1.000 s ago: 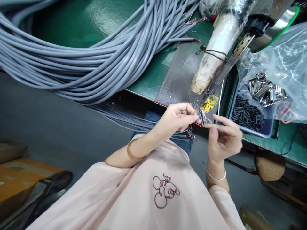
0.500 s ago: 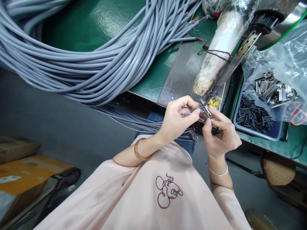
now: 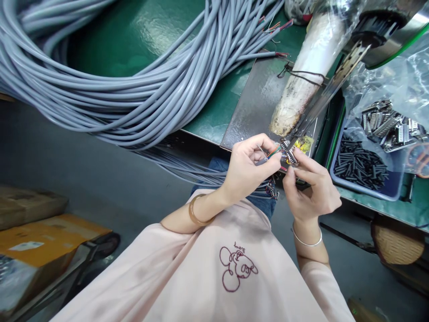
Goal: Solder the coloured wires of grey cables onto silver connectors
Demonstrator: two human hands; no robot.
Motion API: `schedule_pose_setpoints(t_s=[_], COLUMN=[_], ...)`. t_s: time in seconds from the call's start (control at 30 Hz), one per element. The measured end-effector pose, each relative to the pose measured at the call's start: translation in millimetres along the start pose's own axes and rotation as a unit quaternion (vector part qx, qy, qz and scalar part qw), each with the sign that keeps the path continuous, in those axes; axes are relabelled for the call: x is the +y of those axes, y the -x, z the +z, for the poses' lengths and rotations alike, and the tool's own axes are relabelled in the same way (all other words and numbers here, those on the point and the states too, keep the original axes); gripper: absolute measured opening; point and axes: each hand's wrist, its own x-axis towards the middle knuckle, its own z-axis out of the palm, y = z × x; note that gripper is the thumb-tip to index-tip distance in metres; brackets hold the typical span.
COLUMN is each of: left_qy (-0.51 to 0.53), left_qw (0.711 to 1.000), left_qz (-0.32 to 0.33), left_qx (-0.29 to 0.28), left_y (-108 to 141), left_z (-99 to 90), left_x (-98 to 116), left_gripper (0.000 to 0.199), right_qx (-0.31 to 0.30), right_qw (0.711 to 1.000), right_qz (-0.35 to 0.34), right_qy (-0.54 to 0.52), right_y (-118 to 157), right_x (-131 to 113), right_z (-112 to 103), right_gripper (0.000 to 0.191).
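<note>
My left hand [image 3: 250, 167] pinches the stripped end of a grey cable, from which thin coloured wires [image 3: 273, 153] fan out toward a small metal connector [image 3: 289, 154]. With thumb and fingertips my right hand [image 3: 310, 185] grips the connector's right side. A dark, narrow tip, apparently of a soldering iron [image 3: 303, 120], reaches down to the connector from the upper right. Which wires are joined to it is too small to make out. Below my fingers hang more cable ends with connectors [image 3: 271, 188] on them, beside my lap.
A thick bundle of grey cables [image 3: 161, 98] covers the left of the green table [image 3: 214, 112]. A blue bin [image 3: 398, 192] at right holds black sleeves [image 3: 360, 163] and a bag of metal connectors [image 3: 390, 125]. A white wrapped tube [image 3: 298, 94] leans over a dark plate [image 3: 248, 112]. Cartons [image 3: 56, 241] stand lower left.
The whole view has shifted slightly, so things sit a little further right. Both hands keep the same hold on the wires and connector.
</note>
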Motion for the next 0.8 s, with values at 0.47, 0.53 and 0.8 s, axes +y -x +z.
schedule_pose_setpoints(t_s=[0.47, 0.53, 0.8], left_qy=[0.016, 0.037, 0.054], left_qw=[1.000, 0.999, 0.998], left_qz=[-0.003, 0.000, -0.025], left_qx=[-0.011, -0.020, -0.028], left_y=[-1.0, -1.6, -2.6], left_z=[-1.0, -1.2, -2.5], left_x=[1.6, 2.0, -0.5], left_gripper=[0.016, 0.016, 0.018], right_qx=[-0.016, -0.012, -0.028], right_qw=[1.000, 1.000, 0.999], right_qz=[-0.026, -0.025, -0.020], right_qy=[0.008, 0.003, 0.002], right_y=[-0.9, -1.5, 0.4], right_x=[3.7, 3.1, 5.0], right_z=[-2.2, -2.1, -2.5], right_gripper=[0.022, 0.022, 0.025])
